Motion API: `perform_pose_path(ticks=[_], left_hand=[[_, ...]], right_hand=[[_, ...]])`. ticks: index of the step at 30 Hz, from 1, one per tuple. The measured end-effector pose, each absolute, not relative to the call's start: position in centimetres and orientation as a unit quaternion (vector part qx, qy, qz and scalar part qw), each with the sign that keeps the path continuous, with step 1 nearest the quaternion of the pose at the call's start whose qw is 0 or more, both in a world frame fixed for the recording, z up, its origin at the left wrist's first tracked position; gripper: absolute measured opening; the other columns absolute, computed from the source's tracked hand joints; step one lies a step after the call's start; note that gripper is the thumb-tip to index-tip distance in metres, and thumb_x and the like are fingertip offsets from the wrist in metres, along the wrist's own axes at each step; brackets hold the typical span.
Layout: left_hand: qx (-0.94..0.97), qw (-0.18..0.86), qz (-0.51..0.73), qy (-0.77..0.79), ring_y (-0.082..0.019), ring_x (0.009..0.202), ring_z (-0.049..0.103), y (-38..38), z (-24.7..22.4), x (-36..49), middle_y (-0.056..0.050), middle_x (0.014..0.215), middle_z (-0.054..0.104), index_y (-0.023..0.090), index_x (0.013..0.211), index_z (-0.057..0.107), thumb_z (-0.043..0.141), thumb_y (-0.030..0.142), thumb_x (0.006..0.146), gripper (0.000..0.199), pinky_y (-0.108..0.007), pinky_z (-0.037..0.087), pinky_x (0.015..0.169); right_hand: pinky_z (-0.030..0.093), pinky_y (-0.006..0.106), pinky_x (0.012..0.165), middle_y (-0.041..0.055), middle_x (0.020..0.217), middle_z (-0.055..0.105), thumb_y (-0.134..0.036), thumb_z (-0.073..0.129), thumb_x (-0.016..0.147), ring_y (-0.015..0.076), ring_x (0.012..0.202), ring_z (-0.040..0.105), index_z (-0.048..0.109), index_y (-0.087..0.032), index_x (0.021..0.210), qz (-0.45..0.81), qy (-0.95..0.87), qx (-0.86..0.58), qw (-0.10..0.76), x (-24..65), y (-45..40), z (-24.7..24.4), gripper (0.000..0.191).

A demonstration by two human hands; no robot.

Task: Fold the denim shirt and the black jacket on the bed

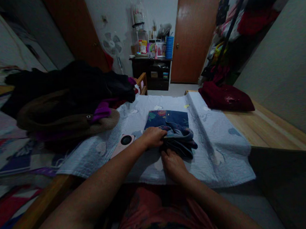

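A blue denim garment with a floral print (177,117) lies partly folded on a light blue quilted cloth, its near part bunched up in layers. My left hand (155,136) is closed on the left side of the bunched denim. Nearer to me, my right hand (172,163) has its fingers closed at the lower left edge of the dark folded layers. Both hands are close together, the left one slightly farther away. A pink phone with a round black camera (126,140) lies left of the garment, partly behind my left forearm.
The quilted cloth (215,138) covers the table. A dark clothes pile (66,94) rises at the left. A dark red folded item (227,97) rests on the wooden surface (247,129) at the right. Farther back stand a fan (111,44) and a dark cabinet (151,74).
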State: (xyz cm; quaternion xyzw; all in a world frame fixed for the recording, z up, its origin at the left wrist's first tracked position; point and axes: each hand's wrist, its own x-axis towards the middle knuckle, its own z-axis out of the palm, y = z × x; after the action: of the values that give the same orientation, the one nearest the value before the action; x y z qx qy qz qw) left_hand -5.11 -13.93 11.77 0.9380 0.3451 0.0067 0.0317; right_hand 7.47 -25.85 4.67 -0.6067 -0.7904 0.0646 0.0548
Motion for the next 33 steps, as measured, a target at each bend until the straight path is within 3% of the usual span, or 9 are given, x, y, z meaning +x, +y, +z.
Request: perform_pose_path(ticks=[7,10,13,21,24,26,28,30,33], left_hand=[[0.934,0.029,-0.003,0.357,-0.027,0.092,0.065,-16.2,10.0,-5.4,-0.007,0.098,0.069,0.023,0.1,0.064,0.057,0.024,0.075,0.026,-0.037,0.046,0.081],[0.938,0.041,0.002,0.345,-0.025,0.092,0.063,-17.7,8.6,-5.4,-0.008,0.098,0.068,0.02,0.098,0.064,0.055,0.019,0.076,0.023,-0.035,0.047,0.08],[0.932,0.042,0.004,0.36,-0.023,0.09,0.063,-18.5,7.6,-5.3,-0.008,0.097,0.066,0.019,0.097,0.063,0.053,0.015,0.079,0.021,-0.033,0.047,0.079],[0.933,0.025,0.003,0.359,-0.023,0.088,0.064,-18.5,7.2,-5.1,-0.008,0.092,0.068,0.018,0.1,0.064,0.044,0.012,0.086,0.025,-0.036,0.046,0.082],[0.934,0.007,0.076,0.349,-0.024,0.109,0.057,-19.2,7.0,-6.1,-0.008,0.112,0.065,0.022,0.118,0.057,0.049,0.013,0.084,0.036,-0.043,0.037,0.1],[0.914,-0.002,0.15,0.377,-0.029,0.128,0.042,-20.0,6.3,-7.3,-0.009,0.137,0.051,0.024,0.133,0.047,0.056,0.015,0.078,0.056,-0.05,0.027,0.109],[0.873,0.005,0.214,0.439,-0.034,0.136,0.03,-20.7,5.2,-8.6,-0.012,0.15,0.033,0.023,0.141,0.036,0.061,0.016,0.071,0.074,-0.054,0.023,0.111],[0.818,0.023,0.267,0.509,-0.034,0.138,0.027,-21.3,3.7,-9.8,-0.015,0.15,0.029,0.019,0.144,0.029,0.058,0.014,0.068,0.081,-0.053,0.025,0.111],[0.75,0.064,0.303,0.585,-0.031,0.135,0.034,-21.5,2.0,-10.8,-0.016,0.141,0.039,0.016,0.143,0.029,0.052,0.01,0.071,0.076,-0.048,0.032,0.11]], right_hand=[[0.039,0.029,0.076,0.0055,0.087,0.058,-0.017,0.046,0.09,0.0184,0.083,0.052,0.059,-0.02,0.083,0.066,-0.819,-0.554,0.137,11.7,-28.2,5.1,0.015],[0.04,0.033,0.081,0.0092,0.093,0.055,-0.021,0.051,0.088,0.0227,0.09,0.05,0.056,-0.017,0.093,-0.008,-0.734,-0.646,0.209,15.0,-28.8,4.2,0.009],[0.041,0.037,0.082,0.0117,0.097,0.054,-0.033,0.06,0.082,0.0268,0.094,0.05,0.052,-0.015,0.102,-0.043,-0.693,-0.689,0.207,17.4,-28.7,3.3,0.028],[0.041,0.03,0.077,0.0087,0.099,0.061,-0.028,0.051,0.086,0.0218,0.091,0.058,0.051,-0.018,0.106,0.05,-0.67,-0.712,0.202,17.7,-28.0,3.2,0.022],[0.039,0.03,0.073,0.0091,0.098,0.063,-0.022,0.051,0.083,0.0219,0.088,0.059,0.052,-0.017,0.106,0.047,-0.664,-0.725,0.175,18.0,-28.0,3.4,0.024],[0.038,0.028,0.069,0.0076,0.093,0.064,-0.02,0.05,0.082,0.0202,0.083,0.06,0.052,-0.017,0.103,0.061,-0.659,-0.729,0.175,18.3,-28.0,3.5,0.021],[0.036,0.027,0.067,0.0056,0.088,0.065,-0.019,0.048,0.082,0.0183,0.078,0.06,0.053,-0.018,0.097,0.077,-0.654,-0.73,0.18,18.5,-28.0,3.5,0.017],[0.036,0.026,0.066,0.0046,0.086,0.065,-0.018,0.047,0.081,0.0174,0.076,0.06,0.054,-0.018,0.094,0.08,-0.655,-0.728,0.186,18.7,-27.9,3.4,0.015],[0.035,0.026,0.067,0.0046,0.087,0.065,-0.018,0.047,0.081,0.0175,0.078,0.06,0.055,-0.018,0.095,0.071,-0.661,-0.723,0.188,18.7,-27.9,3.2,0.015]])
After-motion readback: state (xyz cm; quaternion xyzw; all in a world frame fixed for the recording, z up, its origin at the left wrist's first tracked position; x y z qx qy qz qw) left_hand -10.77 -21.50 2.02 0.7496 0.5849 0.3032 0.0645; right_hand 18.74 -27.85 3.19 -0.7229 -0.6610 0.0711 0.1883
